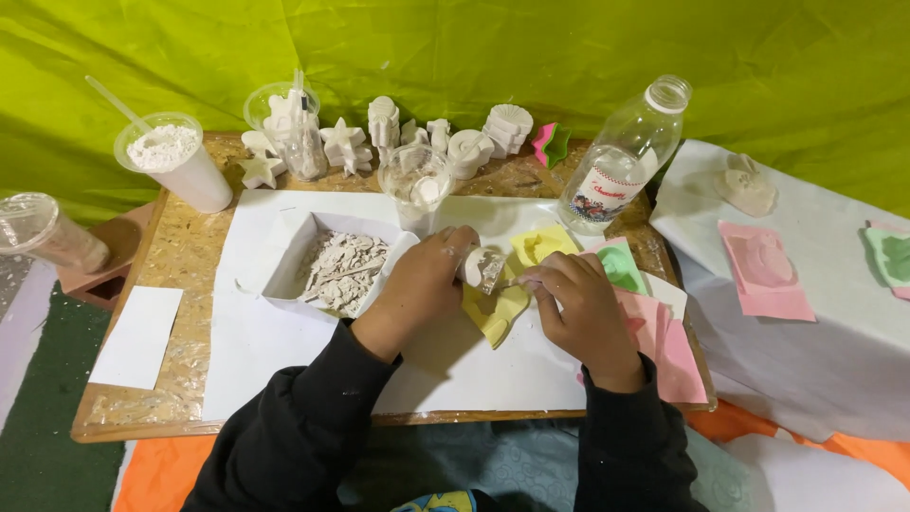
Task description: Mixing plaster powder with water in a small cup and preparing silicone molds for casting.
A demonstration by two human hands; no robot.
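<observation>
So the left hand (422, 284) is wrapped around a small white plaster cast (482, 266), fingers closed on it, holding it up just above a yellow mold (500, 308) near the middle of the surface (180, 248). The right hand (580, 308) is pinched shut on a thin tool (512, 282) whose tip sits against the cast's edge, so it looks like trimming or scraping is in progress on this piece.

Judging by how things lie, a good chunk is done: a row of finished white plaster figures (384, 133) (stars, shells, little towers) lines the far edge at 12 o'clock, and the white paper tray (294, 248) at 10 o'clock from the hands is full of plaster scraps and flakes (341, 270). What seems left: the piece in hand isn't cleaned up yet, plus there are more molds around, a green mold (621, 267) and pink molds (668, 346) at 3 o'clock, touching each other.

Also around: a cup of white powder (171, 156) at 10 o'clock far back, a clear cup (415, 185) just beyond the hands, and a plastic bottle (621, 161) at 1 o'clock.
</observation>
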